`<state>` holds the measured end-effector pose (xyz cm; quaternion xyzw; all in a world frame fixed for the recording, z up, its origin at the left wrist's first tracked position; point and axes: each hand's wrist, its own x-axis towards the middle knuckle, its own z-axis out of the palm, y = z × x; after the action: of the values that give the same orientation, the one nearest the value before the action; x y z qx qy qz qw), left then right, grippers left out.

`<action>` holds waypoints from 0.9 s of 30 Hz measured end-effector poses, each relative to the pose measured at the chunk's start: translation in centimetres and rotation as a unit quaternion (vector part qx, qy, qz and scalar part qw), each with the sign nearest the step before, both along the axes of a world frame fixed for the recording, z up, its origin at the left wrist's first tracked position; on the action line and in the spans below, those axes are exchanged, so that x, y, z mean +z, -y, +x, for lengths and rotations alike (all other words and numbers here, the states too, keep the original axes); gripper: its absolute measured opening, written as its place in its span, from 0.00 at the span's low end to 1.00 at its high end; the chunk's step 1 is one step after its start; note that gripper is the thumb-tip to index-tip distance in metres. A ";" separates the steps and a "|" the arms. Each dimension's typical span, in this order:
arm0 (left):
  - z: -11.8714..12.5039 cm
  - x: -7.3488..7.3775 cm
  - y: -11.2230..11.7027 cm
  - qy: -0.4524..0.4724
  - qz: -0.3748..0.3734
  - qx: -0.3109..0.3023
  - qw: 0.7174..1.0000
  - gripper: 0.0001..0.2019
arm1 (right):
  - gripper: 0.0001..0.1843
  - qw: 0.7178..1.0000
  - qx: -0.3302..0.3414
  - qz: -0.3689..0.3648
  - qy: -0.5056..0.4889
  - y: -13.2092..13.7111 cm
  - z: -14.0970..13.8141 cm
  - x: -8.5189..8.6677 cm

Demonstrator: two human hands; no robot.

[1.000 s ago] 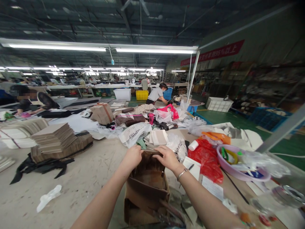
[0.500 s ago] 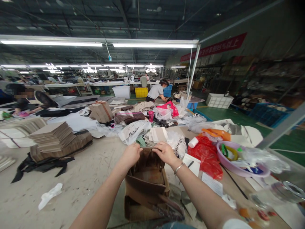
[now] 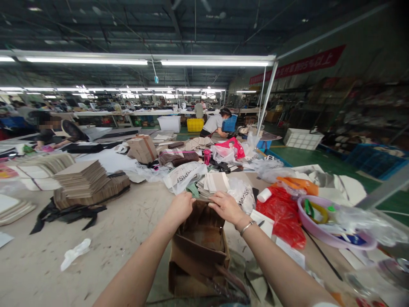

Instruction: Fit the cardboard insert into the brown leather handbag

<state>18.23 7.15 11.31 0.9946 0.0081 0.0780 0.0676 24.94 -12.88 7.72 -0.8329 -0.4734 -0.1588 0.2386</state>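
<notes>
A brown cardboard box (image 3: 198,249) stands on the worktable (image 3: 118,243) right in front of me, half folded up. My left hand (image 3: 181,207) is closed on the far rim of the box at its left corner. My right hand (image 3: 226,207), with a metal bracelet on the wrist, presses on the same far rim at the right, fingers curled over the edge. Just behind the box lies a small stack of pale cards (image 3: 214,183) and a crumpled clear plastic bag (image 3: 241,192).
Stacks of flat cardboard sheets (image 3: 83,179) with black ribbons lie at the left. A red plastic bag (image 3: 278,211) and a pink basin (image 3: 329,228) with tape rolls are at the right. A white scrap (image 3: 75,253) lies near left. Other people work at tables farther back.
Both hands stay on the box's far rim; the view has swung slightly to the left, shifting everything a little to the right.
</notes>
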 end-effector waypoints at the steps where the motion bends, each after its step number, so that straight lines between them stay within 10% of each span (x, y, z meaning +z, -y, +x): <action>1: 0.0 0.0 0.1 -0.002 -0.002 0.005 1.000 0.11 | 0.15 1.000 0.003 -0.009 -0.002 0.1 0.0 0.2; 14: -0.3 0.0 0.4 -0.014 -0.024 0.024 0.999 0.11 | 0.20 0.969 0.133 0.070 -0.195 0.6 0.4 1.7; 27: -0.2 0.2 0.5 -0.022 -0.040 0.026 0.999 0.11 | 0.07 0.964 -0.015 0.253 -0.085 0.3 -0.3 0.8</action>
<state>17.98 6.70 11.56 0.9920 0.0382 0.0578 0.1051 24.66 -13.17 8.49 -0.7629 -0.3829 -0.2056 0.4787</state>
